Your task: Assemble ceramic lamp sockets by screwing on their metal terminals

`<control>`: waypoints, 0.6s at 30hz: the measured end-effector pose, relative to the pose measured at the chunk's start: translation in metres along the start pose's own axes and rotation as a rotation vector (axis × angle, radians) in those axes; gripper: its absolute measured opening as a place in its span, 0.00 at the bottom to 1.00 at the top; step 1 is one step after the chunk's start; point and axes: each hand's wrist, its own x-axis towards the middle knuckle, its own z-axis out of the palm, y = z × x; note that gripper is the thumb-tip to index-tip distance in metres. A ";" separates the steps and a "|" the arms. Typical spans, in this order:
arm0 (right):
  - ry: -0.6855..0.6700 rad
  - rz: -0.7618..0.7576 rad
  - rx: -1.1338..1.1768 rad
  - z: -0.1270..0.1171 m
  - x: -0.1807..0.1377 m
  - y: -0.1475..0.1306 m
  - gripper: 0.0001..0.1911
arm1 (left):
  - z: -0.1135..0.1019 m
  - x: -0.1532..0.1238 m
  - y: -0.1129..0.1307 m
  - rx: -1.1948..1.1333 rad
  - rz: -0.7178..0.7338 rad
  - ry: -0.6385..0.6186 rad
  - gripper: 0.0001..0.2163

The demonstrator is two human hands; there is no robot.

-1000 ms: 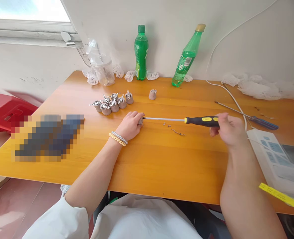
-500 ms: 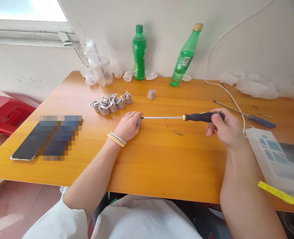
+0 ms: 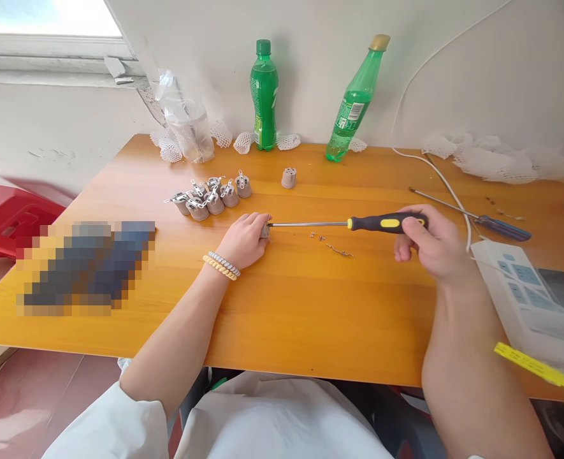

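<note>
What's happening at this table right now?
A person sits at an orange wooden table. Their left hand grips a small grey fitting on the tabletop. The right hand holds a black-and-yellow screwdriver level, its tip at the fitting. Loose screws and a metal clip lie between the hands. A cluster of similar fittings sits behind the left hand.

A makeshift home workbench: wooden table (image 3: 310, 306), soda bottles (image 3: 264, 95), spare screwdriver (image 3: 473, 215).
</note>
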 end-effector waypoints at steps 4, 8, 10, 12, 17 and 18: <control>0.085 -0.030 -0.049 0.002 0.002 0.002 0.15 | 0.001 0.000 0.001 -0.005 0.032 0.007 0.15; 0.100 -0.005 -0.064 0.002 0.003 0.002 0.15 | 0.000 -0.001 0.003 -0.021 0.013 0.001 0.14; 0.091 0.008 -0.050 0.001 0.002 0.000 0.12 | 0.000 -0.001 0.004 -0.022 -0.004 -0.015 0.14; 0.034 0.014 0.024 -0.001 0.001 -0.001 0.11 | 0.000 -0.001 0.005 -0.015 -0.014 -0.032 0.15; -0.075 -0.003 0.117 -0.004 -0.003 -0.004 0.14 | 0.001 -0.001 0.004 0.021 -0.023 -0.066 0.17; -0.065 -0.011 0.087 -0.004 -0.004 -0.003 0.12 | 0.002 -0.001 0.004 0.033 -0.021 -0.071 0.17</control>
